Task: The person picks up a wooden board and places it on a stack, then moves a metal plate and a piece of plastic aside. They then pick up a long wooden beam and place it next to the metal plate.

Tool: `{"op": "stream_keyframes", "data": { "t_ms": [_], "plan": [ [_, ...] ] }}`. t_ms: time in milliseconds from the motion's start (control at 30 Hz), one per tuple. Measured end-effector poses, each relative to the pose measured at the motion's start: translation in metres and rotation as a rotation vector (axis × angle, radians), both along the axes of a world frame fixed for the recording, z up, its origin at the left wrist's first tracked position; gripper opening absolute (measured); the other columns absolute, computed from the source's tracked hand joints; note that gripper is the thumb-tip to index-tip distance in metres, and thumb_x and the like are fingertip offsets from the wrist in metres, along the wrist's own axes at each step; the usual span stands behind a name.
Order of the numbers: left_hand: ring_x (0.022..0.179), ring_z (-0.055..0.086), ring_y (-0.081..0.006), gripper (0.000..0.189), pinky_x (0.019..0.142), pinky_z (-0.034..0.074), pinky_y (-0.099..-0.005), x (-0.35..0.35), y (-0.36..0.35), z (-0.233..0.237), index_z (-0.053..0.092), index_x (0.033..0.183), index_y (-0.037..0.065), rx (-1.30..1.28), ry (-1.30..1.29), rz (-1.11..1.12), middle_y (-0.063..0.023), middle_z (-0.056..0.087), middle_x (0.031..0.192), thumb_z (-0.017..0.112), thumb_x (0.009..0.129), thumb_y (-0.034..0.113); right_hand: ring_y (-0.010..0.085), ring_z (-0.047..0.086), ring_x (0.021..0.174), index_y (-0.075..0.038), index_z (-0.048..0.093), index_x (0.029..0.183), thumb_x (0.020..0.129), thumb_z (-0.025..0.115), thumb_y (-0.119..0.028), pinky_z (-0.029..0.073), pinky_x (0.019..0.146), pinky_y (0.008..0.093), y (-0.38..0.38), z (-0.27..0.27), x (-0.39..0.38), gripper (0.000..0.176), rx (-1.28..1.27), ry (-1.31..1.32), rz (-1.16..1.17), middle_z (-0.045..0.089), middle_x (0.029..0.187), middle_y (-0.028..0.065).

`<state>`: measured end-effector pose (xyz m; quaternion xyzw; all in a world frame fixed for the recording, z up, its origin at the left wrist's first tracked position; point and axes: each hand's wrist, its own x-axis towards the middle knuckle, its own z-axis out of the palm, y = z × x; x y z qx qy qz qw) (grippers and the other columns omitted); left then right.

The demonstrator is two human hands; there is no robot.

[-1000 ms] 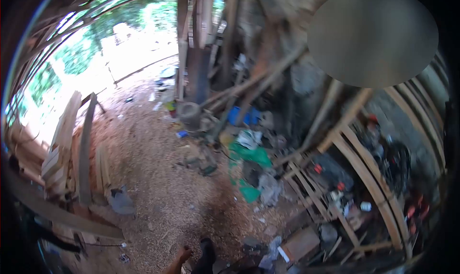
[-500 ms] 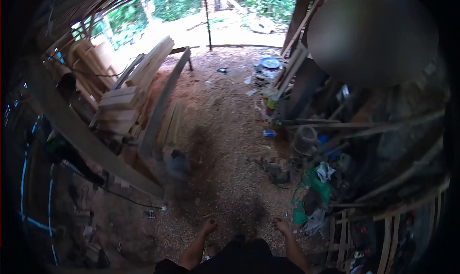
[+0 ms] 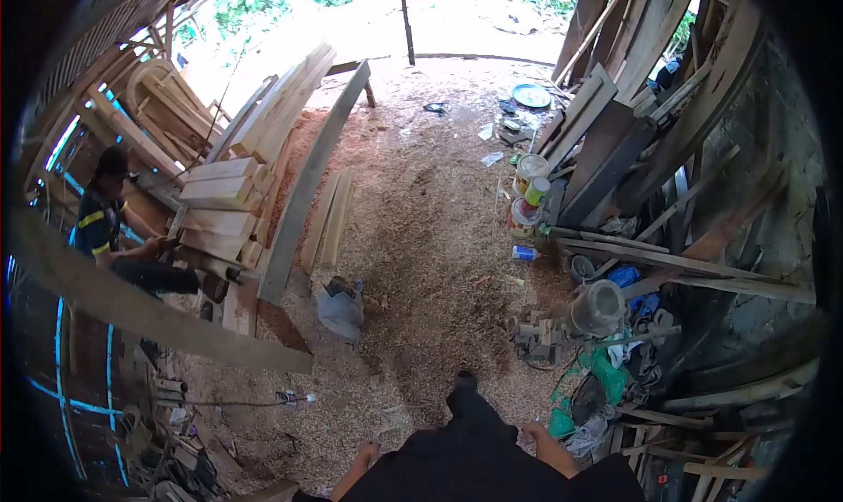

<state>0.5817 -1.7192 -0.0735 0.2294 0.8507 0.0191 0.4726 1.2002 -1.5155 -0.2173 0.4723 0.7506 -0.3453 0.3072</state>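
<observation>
I look down at a sawdust-covered floor (image 3: 421,239) inside a wooden shed. My left hand (image 3: 365,454) hangs low beside my dark clothing and holds nothing. At the other side, my right hand (image 3: 532,430) is also empty. Both hands touch nothing; the fingers look loosely apart, though they are small in view. A dark shoe tip (image 3: 463,383) shows ahead of my body. Nearest to the right hand is a heap of green netting and rags (image 3: 601,383).
A person in a dark shirt (image 3: 104,225) sits at the left by stacked planks (image 3: 219,204). A long curved beam (image 3: 307,182) lies on the floor. A grey sack (image 3: 341,309), paint cans (image 3: 527,190), a clear bucket (image 3: 597,307) and leaning boards (image 3: 606,142) line the right.
The view has swung left and down from the cluttered right wall to the open floor and plank stack. The seated person has come into view. My hands remain low and empty.
</observation>
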Motion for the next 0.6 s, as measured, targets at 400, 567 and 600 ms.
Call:
{"op": "stream_keyframes", "data": {
  "t_ms": [400, 567, 600],
  "plan": [
    [0.067, 0.059, -0.0173, 0.024, 0.054, 0.044, -0.0283, -0.106, 0.351, 0.080, 0.049, 0.101, 0.001, 0.390, -0.362, 0.608, -0.0102, 0.059, 0.084, 0.047, 0.082, 0.016, 0.0202, 0.061, 0.067, 0.003, 0.055, 0.098, 0.079, 0.049, -0.013, 0.049, 0.058, 0.0317, 0.380, 0.203, -0.393, 0.026, -0.172, 0.479, -0.869, 0.060, 0.081, 0.0143],
    [0.067, 0.059, -0.0212, 0.024, 0.057, 0.046, -0.0310, -0.177, 0.447, 0.046, 0.048, 0.102, -0.002, 0.400, -0.418, 0.537, -0.0128, 0.058, 0.085, 0.045, 0.082, 0.012, 0.0216, 0.060, 0.073, 0.004, 0.052, 0.104, 0.078, 0.048, -0.012, 0.047, 0.060, 0.0317, 0.470, 0.176, -0.449, 0.031, -0.068, 0.553, -0.796, 0.060, 0.087, 0.0164],
    [0.067, 0.059, -0.0225, 0.025, 0.058, 0.047, -0.0323, -0.193, 0.454, 0.035, 0.047, 0.102, -0.003, 0.379, -0.427, 0.561, -0.0142, 0.058, 0.085, 0.045, 0.081, 0.010, 0.0217, 0.060, 0.073, 0.004, 0.053, 0.102, 0.077, 0.048, -0.013, 0.047, 0.060, 0.0318, 0.477, 0.182, -0.455, 0.030, 0.039, 0.518, -0.751, 0.060, 0.088, 0.0156]
  ]
}}
